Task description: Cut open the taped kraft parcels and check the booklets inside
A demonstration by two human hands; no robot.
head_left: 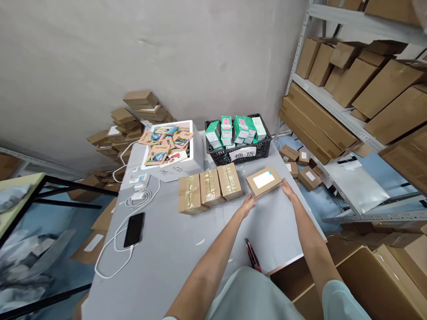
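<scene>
A flat brown cardboard box (275, 181) with a white label on its top lies between my two hands at the right side of the table. My left hand (247, 205) is closed on its near left corner, and my right hand (287, 188) grips its right edge. Just left of it, three taped cardboard boxes (210, 187) stand in a row. A red and black utility knife (252, 255) rests near the table's front edge, close to my body.
Behind are a white foam box (196, 155) of colourful packets and a black crate (218, 156) of green cartons. A phone (134, 230) with a white cable lies on the table's left (160, 249). Shelves (333, 100) with cartons stand right; an open carton (376, 284) sits lower right.
</scene>
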